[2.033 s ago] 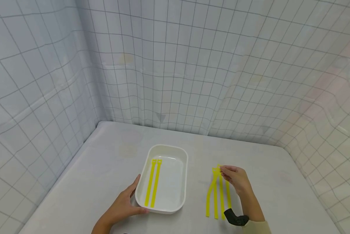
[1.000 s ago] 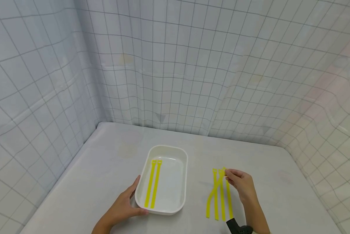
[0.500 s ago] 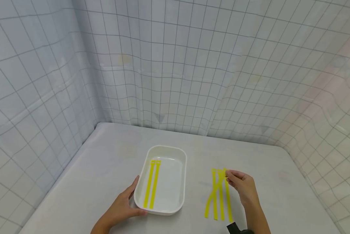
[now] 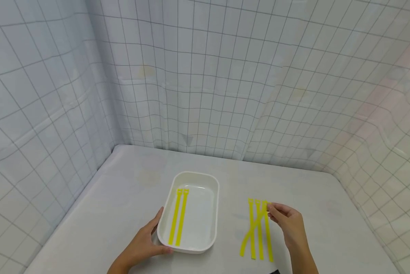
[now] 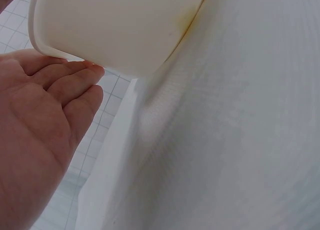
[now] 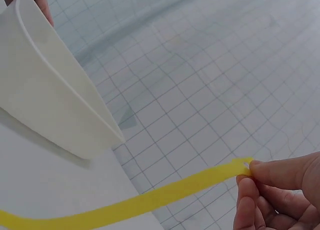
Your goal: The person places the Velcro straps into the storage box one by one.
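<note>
My left hand (image 4: 144, 242) holds the near left corner of a white rectangular tray (image 4: 214, 213), its thumb along the front edge and its fingers against the left side. The left wrist view shows these fingers (image 5: 75, 85) touching the tray's outer wall. Inside the tray, two yellow cable straps (image 4: 182, 219) with slotted heads lie side by side. My right hand (image 4: 287, 220) pinches the slotted end of another yellow cable strap (image 6: 165, 192) between thumb and fingers. This strap slants across several straight ones (image 4: 260, 243) on the table, its tail toward the near left.
A white-covered table (image 4: 136, 179) carries everything. Behind it and on both sides hang white curtains (image 4: 205, 95) with a grid pattern. The tray stands left of the loose straps, with a strip of tabletop between them.
My right hand has shifted right and slightly nearer, drawing the pinched strap's head across the others, so that it now slants over them. The left hand and tray have stayed in place.
</note>
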A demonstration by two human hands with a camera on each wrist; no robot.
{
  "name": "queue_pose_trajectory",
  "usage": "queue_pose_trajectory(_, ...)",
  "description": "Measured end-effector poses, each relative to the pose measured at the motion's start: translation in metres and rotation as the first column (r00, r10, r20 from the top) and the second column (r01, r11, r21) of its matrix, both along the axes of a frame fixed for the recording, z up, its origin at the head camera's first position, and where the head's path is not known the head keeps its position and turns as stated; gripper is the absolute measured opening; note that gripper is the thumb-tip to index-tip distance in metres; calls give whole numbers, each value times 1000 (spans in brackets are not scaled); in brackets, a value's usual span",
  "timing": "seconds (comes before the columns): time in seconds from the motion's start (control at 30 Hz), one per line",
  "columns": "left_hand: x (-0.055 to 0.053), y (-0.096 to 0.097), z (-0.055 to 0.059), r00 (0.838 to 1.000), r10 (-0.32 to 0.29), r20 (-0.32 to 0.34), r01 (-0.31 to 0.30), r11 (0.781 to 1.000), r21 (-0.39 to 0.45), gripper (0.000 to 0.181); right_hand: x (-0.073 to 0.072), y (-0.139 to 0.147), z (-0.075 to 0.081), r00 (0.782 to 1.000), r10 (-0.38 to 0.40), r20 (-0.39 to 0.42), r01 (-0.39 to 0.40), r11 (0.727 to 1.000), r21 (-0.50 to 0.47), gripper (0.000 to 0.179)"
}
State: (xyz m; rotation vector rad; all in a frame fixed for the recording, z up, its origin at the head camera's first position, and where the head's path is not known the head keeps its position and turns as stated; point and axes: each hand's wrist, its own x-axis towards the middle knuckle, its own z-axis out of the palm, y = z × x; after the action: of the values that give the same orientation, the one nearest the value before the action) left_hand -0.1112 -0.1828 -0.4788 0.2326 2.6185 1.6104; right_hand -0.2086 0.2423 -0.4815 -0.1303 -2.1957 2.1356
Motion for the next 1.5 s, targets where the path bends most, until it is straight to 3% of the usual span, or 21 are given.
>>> queue_pose_trajectory(0.1, 0, 0, 0, 1000, -3, -2, 3, 1000, 6, 117, 7, -6, 12, 999, -27, 39, 25, 999, 30, 38)
queue_pose_trajectory(0.3, 0, 0, 0, 1000, -8, -9, 8, 1000, 16, 117, 40, -33, 73, 996, -61, 66, 56, 996, 75, 40)
queue_pose_trajectory(0.4, -1, 0, 0, 1000, -6, -8, 6, 1000, 21, 118, 47, -38, 83, 993, -85, 86, 78, 994, 77, 39)
queue_pose_trajectory(0.57, -1, 1, 0, 1000, 3, 0, -3, 1000, 23, 118, 44, -31, 69, 998, -68, -8, 69, 997, 37, 33)
queue_pose_trajectory(0.67, -1, 1, 1, 1000, 6, 3, -6, 1000, 17, 118, 46, -30, 69, 997, -67, -30, 68, 997, 26, 33)
queue_pose_trajectory(0.8, -1, 1, 2, 1000, 4, -6, -4, 1000, 11, 117, 55, -38, 85, 991, -125, 36, 123, 991, 55, 38)
queue_pose_trajectory(0.97, -1, 1, 3, 1000, 0, -8, 0, 1000, 10, 117, 59, -42, 94, 987, -130, 94, 126, 991, 47, 31)
queue_pose_trajectory(1.17, -1, 0, 3, 1000, 2, -6, -2, 1000, -1, 117, 63, -41, 96, 990, -136, 41, 135, 990, 29, 29)
queue_pose_trajectory(1.27, -1, 0, 2, 1000, 6, -4, -6, 1000, -8, 118, 61, -36, 88, 994, -109, -23, 109, 994, 16, 30)
queue_pose_trajectory(1.4, -1, 0, 3, 1000, 6, 9, -6, 1000, -13, 118, 50, -19, 58, 991, -31, -133, 22, 998, -63, 23)
queue_pose_trajectory(1.5, 0, -1, 3, 1000, 4, 17, -3, 1000, -7, 118, 48, -15, 52, 986, -29, -165, 16, 997, -77, 21)
